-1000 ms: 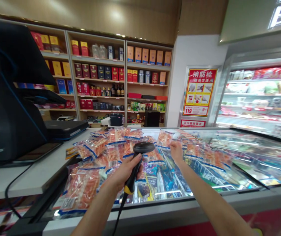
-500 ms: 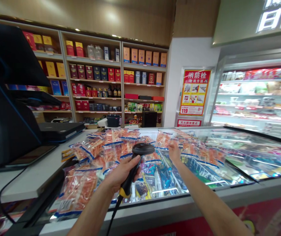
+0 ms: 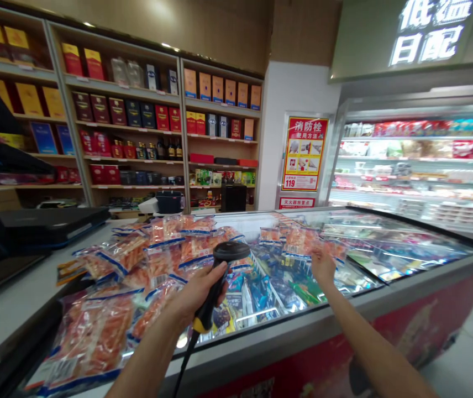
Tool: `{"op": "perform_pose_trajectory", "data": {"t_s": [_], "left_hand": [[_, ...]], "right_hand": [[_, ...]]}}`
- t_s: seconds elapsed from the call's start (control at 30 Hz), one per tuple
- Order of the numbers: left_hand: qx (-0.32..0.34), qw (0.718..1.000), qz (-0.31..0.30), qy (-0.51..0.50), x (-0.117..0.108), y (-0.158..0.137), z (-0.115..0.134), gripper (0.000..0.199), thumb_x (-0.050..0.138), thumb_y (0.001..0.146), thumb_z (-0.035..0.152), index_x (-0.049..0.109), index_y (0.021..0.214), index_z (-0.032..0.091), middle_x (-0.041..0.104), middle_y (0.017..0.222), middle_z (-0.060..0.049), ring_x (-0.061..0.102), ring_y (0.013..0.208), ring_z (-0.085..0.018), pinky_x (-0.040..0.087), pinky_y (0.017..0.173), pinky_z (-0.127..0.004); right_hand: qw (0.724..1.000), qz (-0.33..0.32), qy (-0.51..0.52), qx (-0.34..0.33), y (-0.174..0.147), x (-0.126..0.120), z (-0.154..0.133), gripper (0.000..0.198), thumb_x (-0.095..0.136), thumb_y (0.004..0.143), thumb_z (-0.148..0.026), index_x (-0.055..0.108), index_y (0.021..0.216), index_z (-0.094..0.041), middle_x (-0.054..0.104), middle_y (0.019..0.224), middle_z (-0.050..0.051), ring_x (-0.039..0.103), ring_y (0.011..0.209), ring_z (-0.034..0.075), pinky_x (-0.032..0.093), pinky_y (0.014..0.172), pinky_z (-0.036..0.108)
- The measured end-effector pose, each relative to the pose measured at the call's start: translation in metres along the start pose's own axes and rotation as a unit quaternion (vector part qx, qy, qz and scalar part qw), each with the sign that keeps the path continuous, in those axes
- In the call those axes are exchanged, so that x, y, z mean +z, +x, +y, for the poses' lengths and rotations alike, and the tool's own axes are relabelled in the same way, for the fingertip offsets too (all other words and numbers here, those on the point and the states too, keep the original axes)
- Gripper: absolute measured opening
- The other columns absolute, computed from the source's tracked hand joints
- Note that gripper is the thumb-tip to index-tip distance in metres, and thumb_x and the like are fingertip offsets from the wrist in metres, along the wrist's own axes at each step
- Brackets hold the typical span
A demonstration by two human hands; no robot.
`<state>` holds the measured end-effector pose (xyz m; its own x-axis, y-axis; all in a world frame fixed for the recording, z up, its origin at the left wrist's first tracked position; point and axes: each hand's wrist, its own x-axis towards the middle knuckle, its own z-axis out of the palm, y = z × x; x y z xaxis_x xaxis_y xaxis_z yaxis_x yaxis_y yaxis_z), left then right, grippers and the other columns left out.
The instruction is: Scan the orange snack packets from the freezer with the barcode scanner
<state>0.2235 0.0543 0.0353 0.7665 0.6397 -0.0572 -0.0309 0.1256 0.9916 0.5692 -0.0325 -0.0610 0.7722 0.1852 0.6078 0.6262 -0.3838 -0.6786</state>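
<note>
A black and yellow barcode scanner [image 3: 215, 287] is gripped in my left hand [image 3: 197, 293], its head raised and its cable hanging down. Over the right part of the freezer top, my right hand [image 3: 323, 268] has its fingers curled together beside a clear packet of orange-red strips [image 3: 300, 241]. Whether the fingers pinch that packet's edge is hidden. More such packets are heaped to the left of the scanner, and a large packet [image 3: 91, 331] with a barcode lies nearest me. They rest on the glass-topped chest freezer [image 3: 253, 345], with bagged goods visible under the glass.
A checkout counter [image 3: 8, 326] with a black device [image 3: 54, 224] stands at left. Shelves of boxes and bottles [image 3: 137, 127] line the back wall. A red fire-hydrant poster [image 3: 306, 153] hangs beside an open chilled display [image 3: 419, 166].
The view has turned right, so the shelves and counter shift left. My right hand has moved rightward along the row of packets. My left hand keeps hold of the scanner.
</note>
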Motion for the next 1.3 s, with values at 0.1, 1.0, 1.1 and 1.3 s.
{"op": "perform_pose_trajectory", "data": {"t_s": [0.1,1.0,1.1,1.3], "left_hand": [[-0.01,1.0,0.002,-0.003,0.004,0.003,-0.002,0.034,0.053,0.067,0.048,0.04,0.068,0.017,0.05,0.051,0.004,0.044,0.039,-0.006,0.033,0.038,-0.017],[0.002,1.0,0.019,-0.024,-0.017,0.002,-0.006,0.033,0.053,0.068,0.047,0.048,0.071,0.015,0.052,0.052,0.002,0.045,0.039,-0.006,0.033,0.037,-0.016],[-0.002,0.998,0.052,-0.033,-0.029,-0.002,-0.005,0.033,0.055,0.067,0.046,0.05,0.074,0.015,0.052,0.051,0.002,0.045,0.038,-0.006,0.033,0.037,-0.016],[-0.001,0.996,0.085,-0.04,-0.044,-0.014,-0.004,0.033,0.056,0.065,0.047,0.046,0.068,0.016,0.052,0.05,0.002,0.045,0.037,-0.006,0.033,0.036,-0.016]], "right_hand": [[0.997,-0.01,-0.067,0.026,-0.001,-0.019,0.023,0.029,0.037,0.069,-0.028,0.059,0.083,-0.013,0.062,0.077,0.009,0.055,0.07,0.02,0.037,0.065,0.029],[0.932,-0.114,-0.315,-0.138,-0.024,-0.004,0.001,0.042,0.041,0.072,-0.026,0.046,0.115,-0.027,0.029,0.132,0.008,0.025,0.12,0.027,0.027,0.087,0.05],[0.947,-0.065,-0.276,-0.151,-0.025,-0.003,-0.01,0.039,0.039,0.071,-0.018,0.051,0.109,-0.022,0.031,0.13,0.009,0.028,0.118,0.025,0.027,0.089,0.047],[0.96,-0.164,-0.101,-0.203,-0.047,0.038,-0.084,0.036,0.038,0.076,-0.028,0.052,0.106,-0.015,0.053,0.111,0.01,0.047,0.102,0.02,0.034,0.086,0.03]]}}
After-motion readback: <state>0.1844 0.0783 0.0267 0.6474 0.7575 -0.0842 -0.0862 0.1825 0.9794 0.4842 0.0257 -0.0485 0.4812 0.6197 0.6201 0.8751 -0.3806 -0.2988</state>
